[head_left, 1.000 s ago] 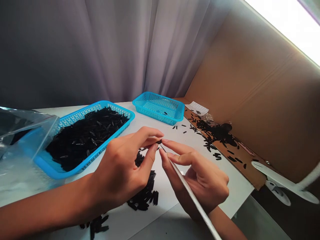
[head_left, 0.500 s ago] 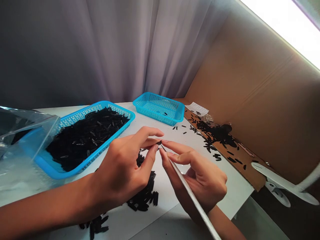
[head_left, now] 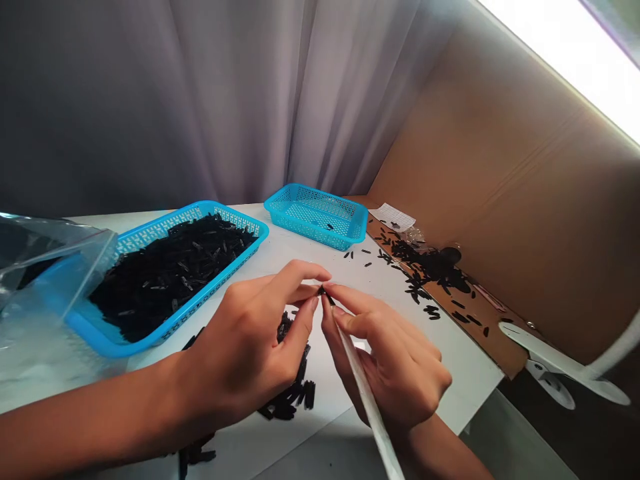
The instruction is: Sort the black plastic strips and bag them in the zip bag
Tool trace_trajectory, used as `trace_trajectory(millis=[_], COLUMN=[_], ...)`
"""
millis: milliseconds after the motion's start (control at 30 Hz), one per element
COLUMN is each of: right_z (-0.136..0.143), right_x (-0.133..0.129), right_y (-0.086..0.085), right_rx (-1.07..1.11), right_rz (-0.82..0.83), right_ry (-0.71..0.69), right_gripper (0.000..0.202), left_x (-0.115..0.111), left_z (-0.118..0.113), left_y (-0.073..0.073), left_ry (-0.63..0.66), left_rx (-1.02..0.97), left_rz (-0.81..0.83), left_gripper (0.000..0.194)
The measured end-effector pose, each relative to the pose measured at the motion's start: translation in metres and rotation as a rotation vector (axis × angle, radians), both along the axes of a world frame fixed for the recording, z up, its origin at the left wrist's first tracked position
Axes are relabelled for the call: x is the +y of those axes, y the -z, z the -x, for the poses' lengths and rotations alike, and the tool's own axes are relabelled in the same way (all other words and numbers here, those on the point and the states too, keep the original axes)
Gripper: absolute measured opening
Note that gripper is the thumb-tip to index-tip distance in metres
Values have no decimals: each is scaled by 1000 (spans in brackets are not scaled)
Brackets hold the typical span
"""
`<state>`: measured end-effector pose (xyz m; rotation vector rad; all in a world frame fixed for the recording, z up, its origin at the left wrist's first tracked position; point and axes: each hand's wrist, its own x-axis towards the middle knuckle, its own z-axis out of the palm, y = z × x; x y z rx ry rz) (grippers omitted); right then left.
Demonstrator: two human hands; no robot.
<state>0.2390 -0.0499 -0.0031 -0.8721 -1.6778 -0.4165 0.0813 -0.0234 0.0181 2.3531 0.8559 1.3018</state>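
Observation:
Between thumb and fingers, my left hand (head_left: 263, 333) pinches a small black piece (head_left: 321, 291), mostly hidden by the fingertips. A long, thin whitish stick-like tool (head_left: 364, 390) with a dark tip is gripped by my right hand (head_left: 390, 353), its tip meeting the piece. The two hands' fingertips almost touch over the table. Under and behind my left hand lies a heap of black pieces (head_left: 295, 393), partly covered by the hand. A blue basket (head_left: 220, 283) full of similar dark elongated pieces stands to the left.
A second blue basket (head_left: 315, 230) at the back holds a small black piece. Loose black pieces (head_left: 425, 263) spread over cardboard on the right, near a white lamp base (head_left: 555, 357). A clear plastic bag (head_left: 55, 287) lies left. Grey curtain (head_left: 225, 100) hangs behind the white table (head_left: 320, 440).
The tool has swung to a steeper angle, its near end moving left. My right hand has turned slightly with it; my left hand keeps its pinch almost in place.

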Motion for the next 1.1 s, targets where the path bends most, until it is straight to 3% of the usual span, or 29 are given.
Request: trace_trajectory(millis=[133,233,333,467,667,800,933,1100], right_z=[-4,-6,-6,-4,-7,-10,-12,-16], right_x=[2,1,-1,-2,6,5,-3,-7], right_y=[2,-1,-4,-4,-2,-5,-13,-20], right_rx=[-19,11,58,119,221,273,285,232], right_rz=[-50,-44,-25,10,48,110,229,281], right_ry=[-4,-54,-100,-116,-175,-279,-284,-320], right_gripper=[21,22,24,26,25,24,25,26], left_x=[0,8,19,28,29,31,33,32], left_z=[-1,2,8,14,19,24,32,39], left_y=[-2,-3,-3,-2,-2,-2,-5,-9], left_ry=[61,30,92,169,149,135,92,71], left_rx=[-14,17,56,22,13,72,147,234], left_rz=[-47,-244,-449,-477,-545,-732,-972,-1053], left_gripper=[26,23,21,15,12,11,19,21])
